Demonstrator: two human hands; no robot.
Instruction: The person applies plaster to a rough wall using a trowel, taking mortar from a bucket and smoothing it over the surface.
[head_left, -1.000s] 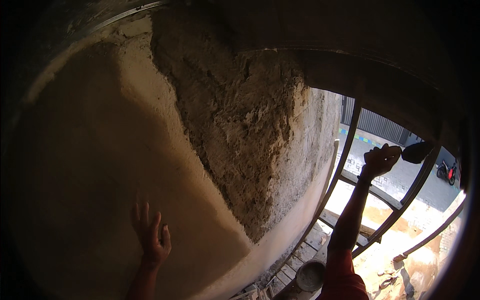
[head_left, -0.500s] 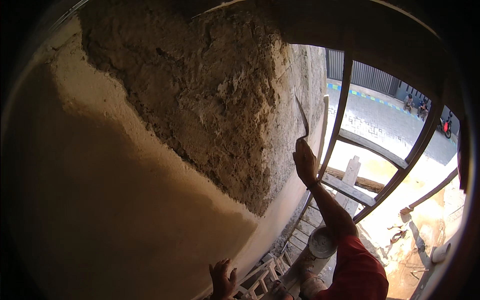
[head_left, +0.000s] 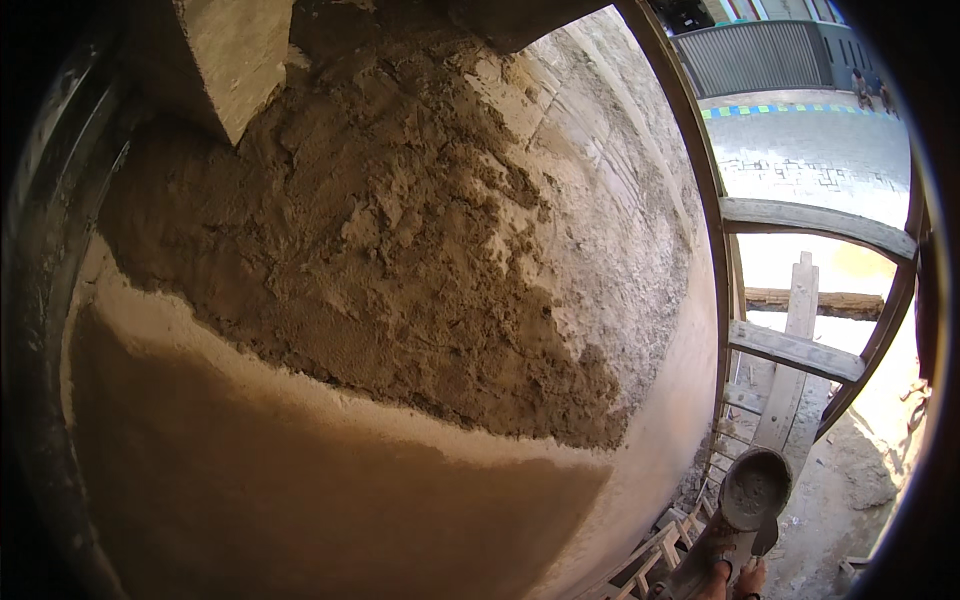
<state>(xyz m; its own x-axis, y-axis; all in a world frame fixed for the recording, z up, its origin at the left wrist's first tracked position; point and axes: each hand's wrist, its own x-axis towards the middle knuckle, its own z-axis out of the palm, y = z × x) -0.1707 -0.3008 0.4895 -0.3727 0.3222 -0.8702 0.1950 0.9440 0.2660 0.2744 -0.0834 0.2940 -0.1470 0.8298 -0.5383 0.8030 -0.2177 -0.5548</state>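
Right hand point(head_left: 750, 578) gripping trowel point(head_left: 766, 537), blade at bucket's point(head_left: 757, 488) near rim. Left hand: can't tell. Bucket sits lower right, near the wall's point(head_left: 450, 250) right edge (frame point(head_left: 820, 217) beyond has open gaps between rungs).

- Right hand point(head_left: 750, 577) at the lower edge, gripping a trowel point(head_left: 766, 537).
- Bucket point(head_left: 757, 455) holding grey mix point(head_left: 755, 488), right by the blade.
- Wall point(head_left: 660, 400): rough brown plaster point(head_left: 400, 250) above a smooth darker patch point(head_left: 300, 480).
- Wooden frame point(head_left: 797, 350) at right; grey gate point(head_left: 755, 58) beyond the street point(head_left: 800, 150).
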